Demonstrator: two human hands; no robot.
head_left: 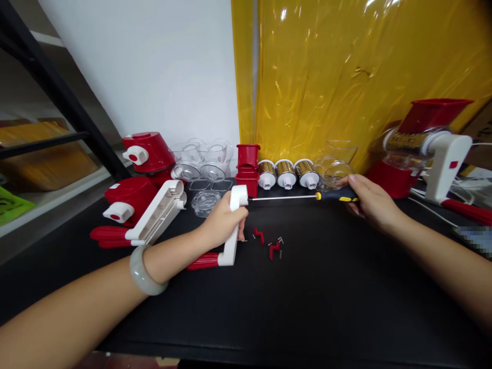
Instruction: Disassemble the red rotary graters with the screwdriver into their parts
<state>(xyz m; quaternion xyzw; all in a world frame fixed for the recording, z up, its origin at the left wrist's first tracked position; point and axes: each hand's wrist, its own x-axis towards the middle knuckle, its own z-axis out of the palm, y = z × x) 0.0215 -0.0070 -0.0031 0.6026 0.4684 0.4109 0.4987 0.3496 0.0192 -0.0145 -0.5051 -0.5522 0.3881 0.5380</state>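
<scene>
Around a white crank handle (pixel 230 246) with a red grip, my left hand (pixel 225 220) is closed, holding it upright over the black table. My right hand (pixel 371 200) grips the dark blue and yellow handle of a screwdriver (pixel 284 198). The screwdriver's long shaft points left, and its tip meets the upper end of the crank handle; whether it sits in a screw I cannot tell. Just right of my left hand, small red Z-shaped plastic parts (pixel 274 250) lie on the table with several tiny screws (pixel 280 240) around them.
Red grater bases (pixel 130 197) and more white crank handles (pixel 161 212) stand at left. Behind are clear plastic housings (pixel 203 156), red hoppers (pixel 247 169) and metal grater drums (pixel 285 171). An assembled rotary grater (pixel 418 148) stands at right, near cables and a blurred-out screen (pixel 476 240).
</scene>
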